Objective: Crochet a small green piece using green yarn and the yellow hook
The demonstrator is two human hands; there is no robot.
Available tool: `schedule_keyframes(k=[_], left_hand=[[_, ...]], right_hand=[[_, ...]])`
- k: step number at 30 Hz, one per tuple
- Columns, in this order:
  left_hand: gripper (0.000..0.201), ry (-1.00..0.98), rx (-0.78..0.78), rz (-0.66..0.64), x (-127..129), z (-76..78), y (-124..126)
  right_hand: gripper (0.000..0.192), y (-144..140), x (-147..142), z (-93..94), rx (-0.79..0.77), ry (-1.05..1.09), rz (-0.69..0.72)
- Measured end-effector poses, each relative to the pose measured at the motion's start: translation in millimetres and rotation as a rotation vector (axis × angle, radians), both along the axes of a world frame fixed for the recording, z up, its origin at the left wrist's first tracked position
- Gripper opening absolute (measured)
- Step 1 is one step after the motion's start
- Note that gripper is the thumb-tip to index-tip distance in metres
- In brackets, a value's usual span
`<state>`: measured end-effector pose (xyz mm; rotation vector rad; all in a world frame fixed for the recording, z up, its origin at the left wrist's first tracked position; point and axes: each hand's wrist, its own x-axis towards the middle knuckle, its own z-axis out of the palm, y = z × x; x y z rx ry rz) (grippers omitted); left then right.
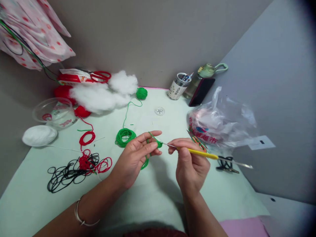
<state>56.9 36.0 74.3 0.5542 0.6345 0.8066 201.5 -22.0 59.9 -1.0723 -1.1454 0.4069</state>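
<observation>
Between the thumb and fingers of my left hand (pixel 137 156) is a small piece of green crochet (pixel 159 144), its yarn running over the raised index finger. My right hand (pixel 191 164) grips a crochet hook (pixel 202 153) by its yellow handle, pen-fashion. The hook's thin metal tip points left and meets the green piece; whether it sits inside a loop is too small to tell. A coil of green yarn (pixel 125 137) lies just beyond my left hand, and a strand leads from it back to a green ball (pixel 141 93).
Left are tangled black cord (pixel 66 174), red yarn (pixel 87 138), a white yarn ball (pixel 39 135) and a clear tub (pixel 55 113). White stuffing (pixel 98 97) and red scissors (pixel 100 76) lie behind. A pen tin (pixel 178 87), phone (pixel 201 92) and plastic bag (pixel 219 118) stand right.
</observation>
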Motion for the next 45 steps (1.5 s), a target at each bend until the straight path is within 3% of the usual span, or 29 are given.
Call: schedule_keyframes(k=[3, 9, 14, 17, 23, 27, 32, 39, 42, 45], left_hand=[[0.025, -0.021, -0.016, 0.002, 0, 0.4, 0], [0.021, -0.094, -0.159, 0.029, 0, 2.4, 0], [0.019, -0.094, -0.098, -0.041, 4, -0.1, -5], [0.015, -0.086, -0.037, -0.061, 5, -1.3, -7], [0.027, 0.019, -0.011, -0.009, 1, 0.7, -5], [0.030, 0.058, 0.064, 0.017, 1, 1.3, -4], [0.041, 0.145, 0.194, 0.058, 0, 0.1, -5], [0.042, 0.275, 0.305, 0.143, 0, -2.0, -8], [0.046, 0.129, 0.158, 0.067, 1, -2.1, -8], [0.045, -0.032, -0.082, -0.063, 1, -0.6, -4]], right_hand=[[0.024, -3, -2, 0.3, 0.054, -0.138, -0.038], [0.024, -3, -3, -0.1, 0.054, -0.148, -0.045], [0.023, -2, -1, -1.5, 0.010, -0.180, -0.032], [0.022, 0, -1, -1.6, -0.028, -0.108, 0.042], [0.020, 4, 2, -1.5, -0.086, 0.197, 0.126], [0.020, 4, 5, -1.4, -0.094, 0.245, 0.164], [0.022, 1, 4, 3.1, -0.073, 0.075, 0.099], [0.029, -8, 2, -2.4, 0.052, -0.476, -0.012], [0.038, -11, 0, -9.1, 0.053, -0.677, -0.103], [0.036, -8, 0, -9.4, 0.056, -0.560, -0.108]])
